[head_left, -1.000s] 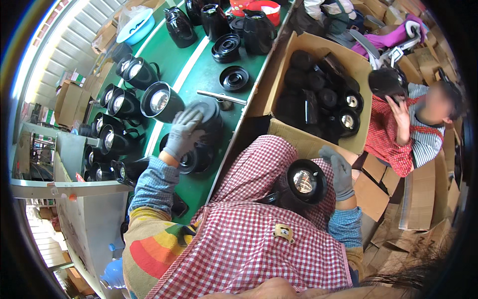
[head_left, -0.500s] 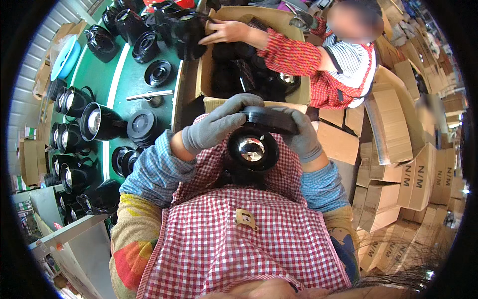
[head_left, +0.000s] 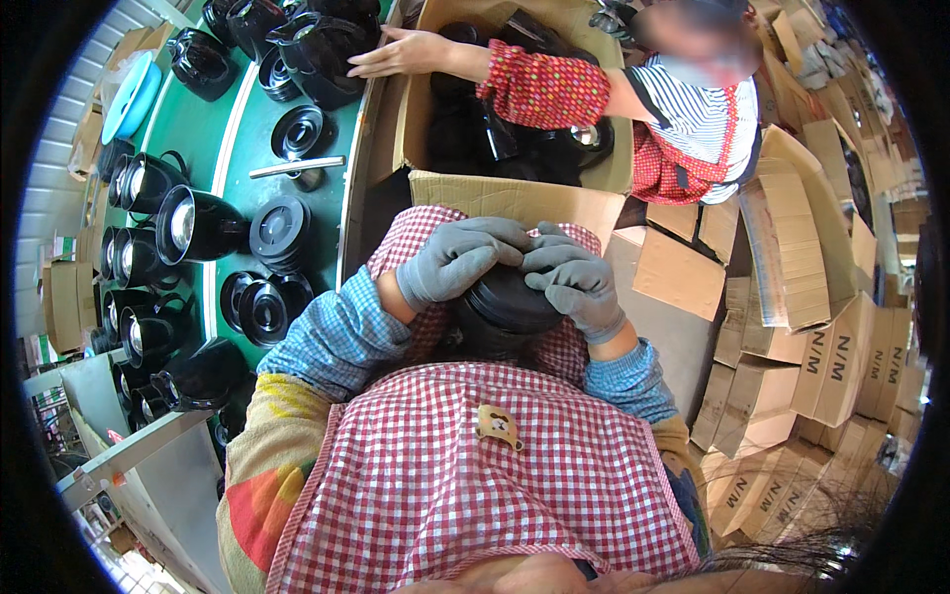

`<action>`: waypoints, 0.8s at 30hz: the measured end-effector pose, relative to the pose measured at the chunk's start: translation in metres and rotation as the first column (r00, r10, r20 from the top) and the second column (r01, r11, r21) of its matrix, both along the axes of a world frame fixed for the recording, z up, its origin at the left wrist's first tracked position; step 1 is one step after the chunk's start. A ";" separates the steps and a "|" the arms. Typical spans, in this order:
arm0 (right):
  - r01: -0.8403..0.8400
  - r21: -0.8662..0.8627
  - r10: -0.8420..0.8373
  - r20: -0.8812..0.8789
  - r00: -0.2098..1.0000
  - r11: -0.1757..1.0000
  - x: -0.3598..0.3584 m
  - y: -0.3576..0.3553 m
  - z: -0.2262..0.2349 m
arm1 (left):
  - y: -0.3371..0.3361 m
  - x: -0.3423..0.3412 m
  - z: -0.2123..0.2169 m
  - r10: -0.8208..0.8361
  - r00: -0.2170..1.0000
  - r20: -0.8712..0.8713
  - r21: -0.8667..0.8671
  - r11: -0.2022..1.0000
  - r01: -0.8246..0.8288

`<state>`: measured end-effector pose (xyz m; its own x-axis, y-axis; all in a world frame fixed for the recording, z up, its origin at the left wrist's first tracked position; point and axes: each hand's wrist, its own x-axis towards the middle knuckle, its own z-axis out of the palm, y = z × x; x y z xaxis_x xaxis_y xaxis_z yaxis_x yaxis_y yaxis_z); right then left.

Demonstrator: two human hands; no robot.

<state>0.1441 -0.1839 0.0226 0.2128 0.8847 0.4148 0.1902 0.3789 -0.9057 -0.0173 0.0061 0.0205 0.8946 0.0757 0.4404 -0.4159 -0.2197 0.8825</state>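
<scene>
A black round pot (head_left: 503, 315) rests on my lap against my red-checked apron (head_left: 475, 465). A black lid covers its top. My left hand (head_left: 457, 259), in a grey glove, presses on the lid from the left. Over the lid's right side my right hand (head_left: 574, 282), also grey-gloved, curls its fingers. Both hands touch each other above the pot.
A green table (head_left: 228, 148) on my left holds several black pots (head_left: 193, 226) and stacked black lids (head_left: 280, 230). An open cardboard box (head_left: 515, 193) of black parts stands ahead. Another person's hand (head_left: 388, 54) reaches over it. Stacked cartons (head_left: 792, 287) rise on the right.
The pot's shiny open mouth was showing half a second ago; now a black lid covers it and both hands sit on top. The view has shifted slightly.
</scene>
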 end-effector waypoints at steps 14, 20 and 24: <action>0.040 -0.109 -0.032 0.073 0.997 0.993 -0.007 -0.001 -0.006 | 0.005 -0.004 -0.015 -0.045 0.997 0.063 0.073 0.996 0.041; 0.157 -0.141 -0.088 0.406 0.910 0.977 -0.021 -0.008 0.028 | 0.018 -0.013 0.007 0.319 0.946 -0.061 0.493 0.833 -0.249; 0.199 -0.210 -0.164 0.172 0.971 0.957 -0.009 0.004 -0.006 | -0.034 -0.025 0.068 0.124 0.990 -0.071 0.634 0.772 -0.051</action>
<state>0.1355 -0.1800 0.0166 0.3288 0.9107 0.2498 0.3779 0.1155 -0.9186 -0.0419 -0.0284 0.0888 0.9402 -0.1057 0.3239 -0.2831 -0.7713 0.5701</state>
